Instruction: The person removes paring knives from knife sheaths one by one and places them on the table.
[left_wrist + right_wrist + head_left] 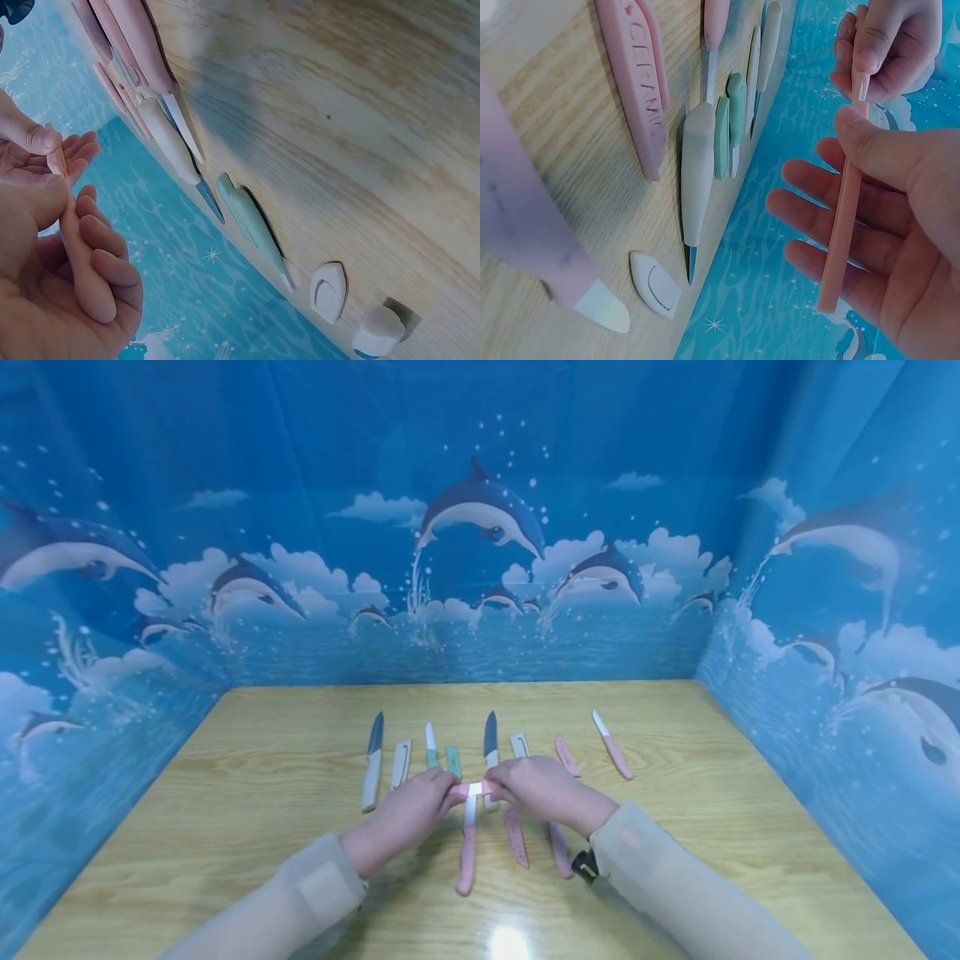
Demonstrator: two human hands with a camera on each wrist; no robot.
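My left hand [412, 814] grips the pink handle [88, 277] of a small knife, its fingers curled round it. In the head view, a short stretch of white blade [476, 788] shows between the two hands. Pinched between the thumb and fingers of my right hand [543, 785] is a straight pink blade sheath [841, 229], in line with the knife. Both are raised above the table. Below the hands lies a pink-handled knife [467, 856] with a white blade. Beside it is a pink sheath [516, 837] lettered "CERAMIC". Another pink handle [560, 850] lies partly behind my right hand.
On the wooden table [262, 793], farther back, are a pale-handled knife [372, 768], a pale sheath [401, 762], a green-handled knife [431, 743], a green sheath [453, 762], a dark-bladed knife [491, 735], another pale sheath [519, 744], a pink sheath [567, 756] and a pink-handled knife [617, 754].
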